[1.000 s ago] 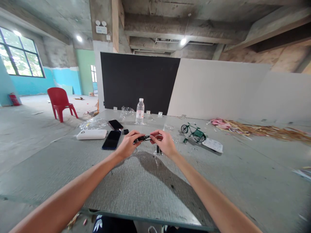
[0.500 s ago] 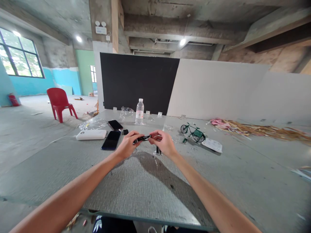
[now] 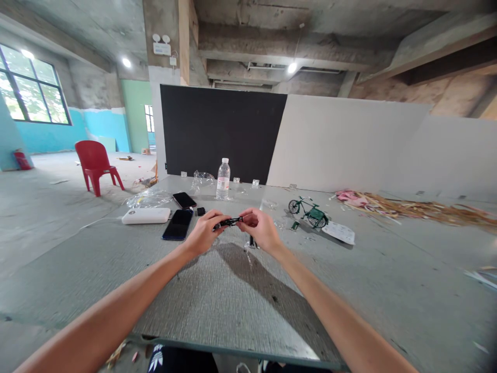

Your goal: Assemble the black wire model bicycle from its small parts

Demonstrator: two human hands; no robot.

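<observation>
At the far left a red plastic chair (image 3: 96,163) stands on the floor beyond the grey table (image 3: 217,295). On the table's left part lie a crumpled clear plastic bag (image 3: 149,197), whose contents cannot be made out, a white power bank (image 3: 146,215), and two dark phones (image 3: 178,224), one behind the other. Farther back stands a clear water bottle (image 3: 223,179), capped and upright; how much it holds is not readable. In the middle, above the tabletop, the left hand (image 3: 203,232) pinches one end of a small black part (image 3: 227,223) between thumb and curled fingers, and the right hand (image 3: 262,228) pinches its other end the same way, so the part is held between both hands, lifted off the table. To the right a small green model bicycle (image 3: 309,211) stands upright, with a printed sheet (image 3: 340,232) just beside it. Far right, straw-like debris (image 3: 419,210) lies strewn along the table's back edge.
</observation>
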